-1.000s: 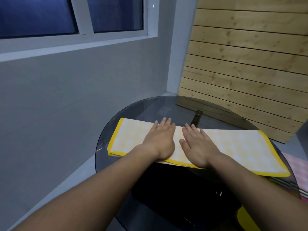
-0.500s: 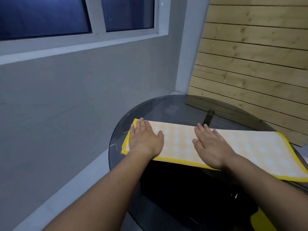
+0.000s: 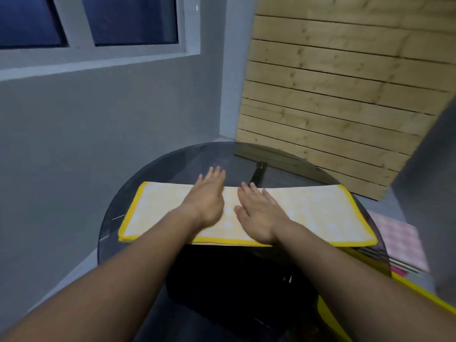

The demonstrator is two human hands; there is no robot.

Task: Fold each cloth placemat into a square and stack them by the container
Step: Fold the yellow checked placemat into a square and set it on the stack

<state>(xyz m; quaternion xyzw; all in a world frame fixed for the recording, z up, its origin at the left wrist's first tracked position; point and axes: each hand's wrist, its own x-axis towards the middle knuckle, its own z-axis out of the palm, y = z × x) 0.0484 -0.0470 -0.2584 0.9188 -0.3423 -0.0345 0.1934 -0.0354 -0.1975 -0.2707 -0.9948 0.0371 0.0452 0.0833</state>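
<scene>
A yellow-edged placemat with pale dots lies folded into a long strip across the round glass table. My left hand rests flat on its middle, fingers reaching past the far edge, slightly blurred. Just to the right, my right hand presses palm-down on the strip, fingers spread. Neither hand holds anything. No container can be made out.
A pink checked cloth lies on a stack at the table's right edge, with a yellow-rimmed item below it. Wooden slat panel stands behind the table. Grey wall and window on the left. A dark shape shows under the glass.
My left hand has slid from the strip's left end back toward its middle, beside my right hand. The view has shifted left, showing the strip's right end again.
</scene>
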